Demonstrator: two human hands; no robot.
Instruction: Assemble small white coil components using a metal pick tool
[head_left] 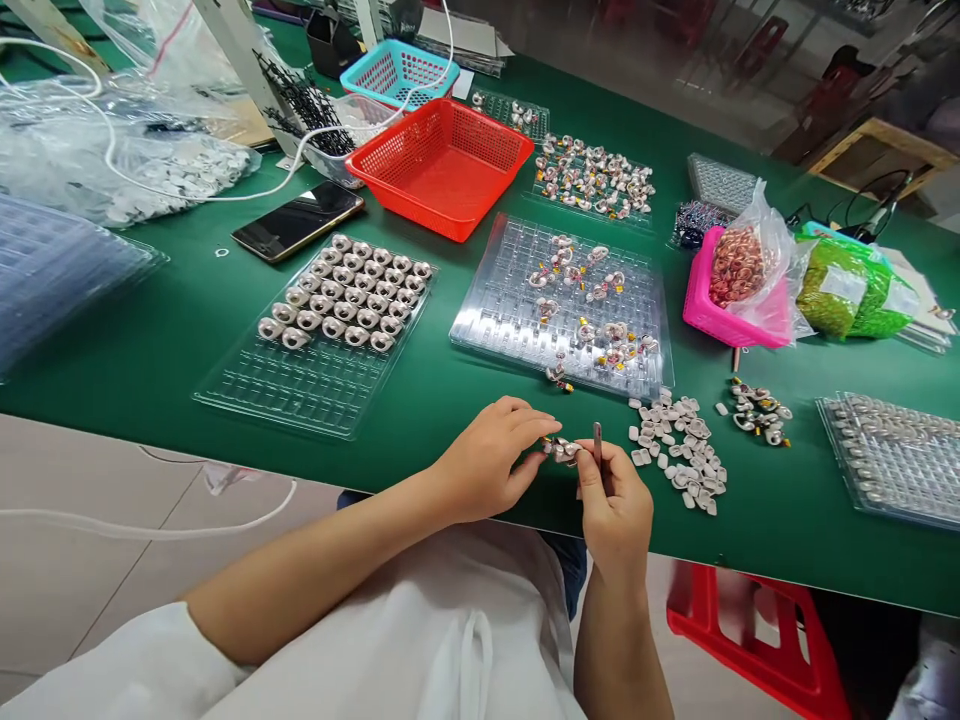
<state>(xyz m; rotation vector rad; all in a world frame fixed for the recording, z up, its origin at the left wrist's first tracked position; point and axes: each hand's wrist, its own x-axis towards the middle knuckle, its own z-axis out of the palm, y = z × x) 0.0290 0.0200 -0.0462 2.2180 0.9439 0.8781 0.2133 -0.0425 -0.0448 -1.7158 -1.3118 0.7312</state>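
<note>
My left hand (491,460) pinches one end of a small shiny silver piece (561,450) between thumb and fingers. The other end is gripped by my right hand (619,505), which also has a slim flat metal tool (598,440) standing up between its fingers. The fingers cover much of the piece, so its exact kind is unclear. Just beyond my hands, a similar piece with a yellow tip (556,374) lies by the clear plastic tray (480,310) that bears several more. Small whitish caps (694,450) are scattered right of my right hand.
On the left, a clear tray (277,385) holds rows of silver ring-like shells (345,290). Behind it are a phone (300,222) and a red basket (442,170). A pink basket (701,300), a small pile of parts (757,410) and stacked trays (900,460) are to the right.
</note>
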